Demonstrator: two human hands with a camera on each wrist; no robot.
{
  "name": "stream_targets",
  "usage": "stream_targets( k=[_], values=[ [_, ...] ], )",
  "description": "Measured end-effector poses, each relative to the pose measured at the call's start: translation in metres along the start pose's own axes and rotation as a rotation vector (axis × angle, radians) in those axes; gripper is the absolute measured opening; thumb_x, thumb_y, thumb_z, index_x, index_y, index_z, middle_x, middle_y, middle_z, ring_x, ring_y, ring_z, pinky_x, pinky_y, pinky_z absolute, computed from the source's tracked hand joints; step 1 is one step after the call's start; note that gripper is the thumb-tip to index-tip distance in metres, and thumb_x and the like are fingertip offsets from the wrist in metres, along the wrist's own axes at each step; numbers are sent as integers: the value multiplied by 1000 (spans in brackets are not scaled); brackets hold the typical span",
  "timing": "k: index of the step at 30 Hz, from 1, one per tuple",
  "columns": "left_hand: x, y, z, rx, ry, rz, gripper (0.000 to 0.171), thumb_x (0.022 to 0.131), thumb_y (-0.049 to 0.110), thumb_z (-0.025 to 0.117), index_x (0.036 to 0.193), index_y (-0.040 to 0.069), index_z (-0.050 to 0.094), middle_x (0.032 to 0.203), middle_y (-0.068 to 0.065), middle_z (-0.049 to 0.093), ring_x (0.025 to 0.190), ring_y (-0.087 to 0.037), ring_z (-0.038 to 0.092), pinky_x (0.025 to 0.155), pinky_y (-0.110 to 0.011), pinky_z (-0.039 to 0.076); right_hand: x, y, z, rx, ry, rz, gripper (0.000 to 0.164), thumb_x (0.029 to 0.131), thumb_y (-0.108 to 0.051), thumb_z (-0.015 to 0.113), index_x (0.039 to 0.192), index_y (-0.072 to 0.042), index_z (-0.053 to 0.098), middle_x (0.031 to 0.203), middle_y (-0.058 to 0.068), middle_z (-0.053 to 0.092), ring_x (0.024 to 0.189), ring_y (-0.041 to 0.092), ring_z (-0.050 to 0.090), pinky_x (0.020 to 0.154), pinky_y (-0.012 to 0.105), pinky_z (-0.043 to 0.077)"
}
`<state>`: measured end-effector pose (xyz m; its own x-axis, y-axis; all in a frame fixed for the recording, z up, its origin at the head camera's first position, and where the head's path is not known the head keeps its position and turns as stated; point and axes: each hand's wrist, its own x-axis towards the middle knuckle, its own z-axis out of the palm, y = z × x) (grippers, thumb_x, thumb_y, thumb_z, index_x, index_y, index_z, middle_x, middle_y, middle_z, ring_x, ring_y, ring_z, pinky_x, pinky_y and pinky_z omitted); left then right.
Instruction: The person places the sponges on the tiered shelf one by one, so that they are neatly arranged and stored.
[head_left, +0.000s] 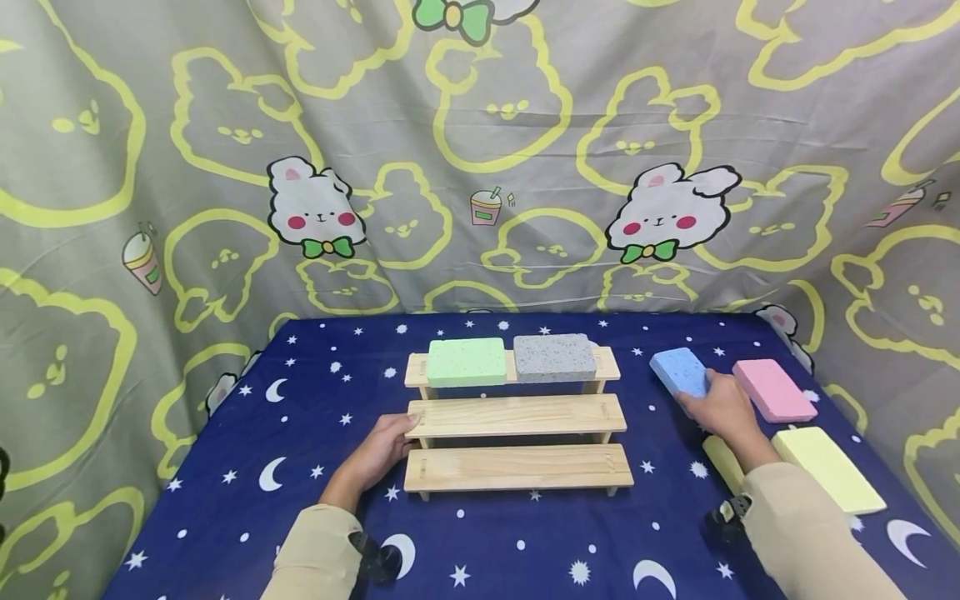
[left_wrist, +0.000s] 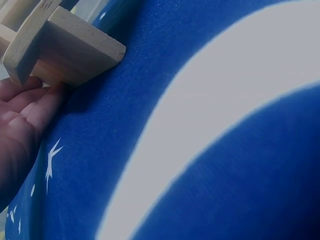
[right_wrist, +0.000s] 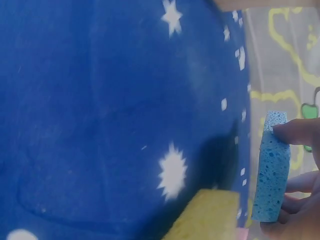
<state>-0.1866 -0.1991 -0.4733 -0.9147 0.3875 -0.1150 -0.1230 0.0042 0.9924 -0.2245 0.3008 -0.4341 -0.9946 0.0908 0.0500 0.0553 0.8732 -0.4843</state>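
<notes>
A three-tier wooden rack (head_left: pixel 517 468) stands mid-table. On its top tier lie a green sponge (head_left: pixel 467 362) and a grey sponge (head_left: pixel 555 358), side by side. My left hand (head_left: pixel 381 446) holds the left end of the middle tier, thumb on top; in the left wrist view its fingers (left_wrist: pixel 35 107) reach under the wood. To the right of the rack, my right hand (head_left: pixel 723 412) grips a blue sponge (head_left: pixel 681 372). The right wrist view shows the blue sponge (right_wrist: pixel 272 170) between thumb and fingers, above the cloth.
Right of my right hand lie a pink sponge (head_left: pixel 775 390) and a pale yellow sponge (head_left: pixel 828 469). Another yellow sponge (head_left: pixel 722 463) is partly hidden under my right wrist. A dark blue star-and-moon cloth (head_left: pixel 525 550) covers the table; a patterned curtain (head_left: pixel 525 233) hangs behind it.
</notes>
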Motion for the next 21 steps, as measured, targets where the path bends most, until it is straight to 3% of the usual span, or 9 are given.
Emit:
stream_targets(
  k=[14,21],
  values=[
    [-1,3,2,-11,3,-4,53,101,23,35,131,-21,36,122,-22,57,103,-7,59,92,-27,47,-15,-38,-23,70,60,-76,76,85,-26,64,132,23,30,127,46,36,111,55,41,91,63,37],
    [-1,3,2,-16,4,0,53,101,23,35,131,-21,36,123,-23,56,104,-7,59,92,-28,48,-28,-58,-37,65,93,-87,78,86,-33,63,138,15,29,134,41,32,114,54,39,89,64,37]
  ],
)
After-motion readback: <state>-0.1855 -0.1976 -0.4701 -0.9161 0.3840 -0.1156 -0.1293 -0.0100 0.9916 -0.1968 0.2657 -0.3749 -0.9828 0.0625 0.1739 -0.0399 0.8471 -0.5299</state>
